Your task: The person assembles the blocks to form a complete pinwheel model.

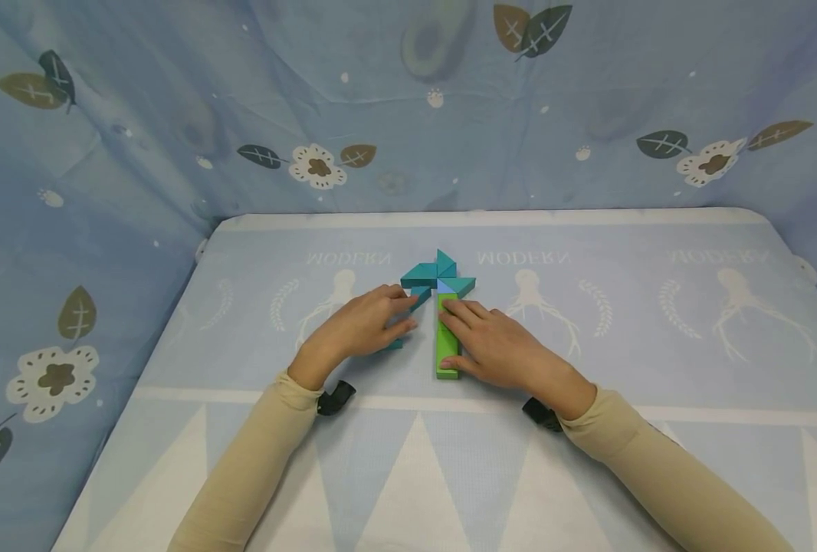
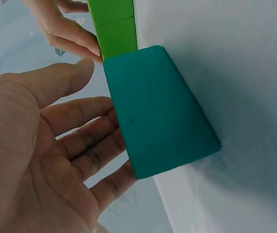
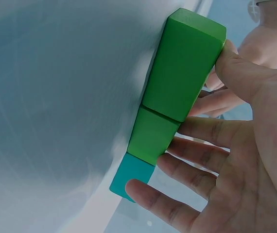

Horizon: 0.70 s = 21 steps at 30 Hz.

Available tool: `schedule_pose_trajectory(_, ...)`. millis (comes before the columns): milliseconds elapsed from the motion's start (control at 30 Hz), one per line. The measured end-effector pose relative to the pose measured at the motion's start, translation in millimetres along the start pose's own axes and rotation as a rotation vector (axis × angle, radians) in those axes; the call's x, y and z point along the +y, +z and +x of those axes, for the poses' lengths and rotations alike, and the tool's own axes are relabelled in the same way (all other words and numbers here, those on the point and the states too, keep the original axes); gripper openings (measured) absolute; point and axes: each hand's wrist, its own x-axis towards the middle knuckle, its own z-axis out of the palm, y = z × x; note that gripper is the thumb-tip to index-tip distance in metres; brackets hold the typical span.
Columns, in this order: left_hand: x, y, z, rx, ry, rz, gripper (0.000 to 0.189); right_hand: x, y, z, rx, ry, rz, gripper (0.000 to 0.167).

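Note:
Green blocks (image 1: 447, 349) lie end to end in a straight column, with a small light-blue triangle (image 1: 444, 287) at the far end. My right hand (image 1: 498, 345) rests along the column's right side, its fingers fairly straight and its thumb by the near end. Around the far end sit teal pieces: an upper triangle (image 1: 446, 264), a left slanted block (image 1: 419, 274) and a right wedge (image 1: 461, 286). My left hand (image 1: 363, 320) hovers with loosely bent fingers beside a teal piece (image 1: 420, 296). Another teal block (image 2: 158, 111) stands near its palm, partly hidden in the head view.
The blocks lie on a table with a pale blue and white patterned cover (image 1: 657, 322). A blue floral curtain (image 1: 408, 130) hangs behind and on the left. Dark straps (image 1: 336, 399) show at both wrists.

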Motion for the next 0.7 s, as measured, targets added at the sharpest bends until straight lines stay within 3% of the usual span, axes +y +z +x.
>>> schedule_pose_trajectory(133,1.6,-1.8,-0.4,0.006,-0.002,0.023,0.050,0.4,0.6,0.0,0.010,-0.007,-0.004,0.074)
schedule_pose_trajectory(367,2.2,-8.6,-4.1,0.127,0.029,0.119,0.034,0.6,1.1,0.8,0.011,-0.010,-0.010,0.074)
schedule_pose_trajectory(700,1.7,-4.3,-1.4,0.100,0.074,0.183,0.033,1.4,1.3,0.2,0.010,-0.009,-0.004,0.074)
